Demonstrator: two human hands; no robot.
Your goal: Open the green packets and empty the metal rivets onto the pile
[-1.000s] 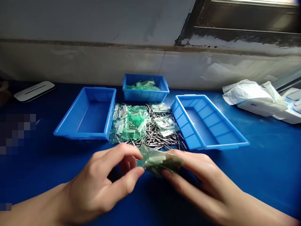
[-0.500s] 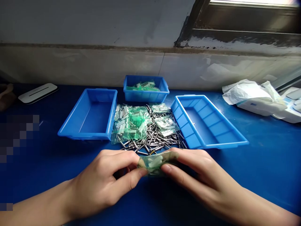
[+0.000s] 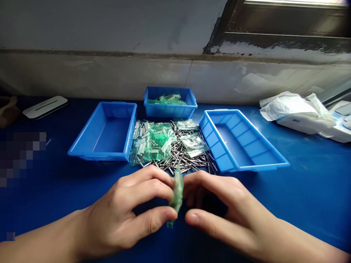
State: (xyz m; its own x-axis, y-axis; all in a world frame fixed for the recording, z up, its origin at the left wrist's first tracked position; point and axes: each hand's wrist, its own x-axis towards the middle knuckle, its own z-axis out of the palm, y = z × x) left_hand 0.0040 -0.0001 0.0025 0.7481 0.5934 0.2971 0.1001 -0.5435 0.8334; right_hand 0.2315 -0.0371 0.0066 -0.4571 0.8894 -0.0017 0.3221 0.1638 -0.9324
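My left hand pinches a small green plastic packet between thumb and fingers. The packet stands on edge, seen almost side-on, so its contents are hidden. Close to its right side is my right hand, thumb and fingers apart and curved; whether a fingertip touches the packet I cannot tell. Just beyond both hands lies a pile of loose metal screws. Several clear green packets with white pieces cover the pile's left part, and a few more packets rest on its right.
Blue bins stand left and right of the pile. Another blue bin behind it holds green packets. A flat white device lies far left. White crumpled paper covers a white device at right. A wall closes off the back.
The packet has turned from lying broadside between both hands to standing on edge in my left hand. My right hand has let go and its thumb and fingers have spread.
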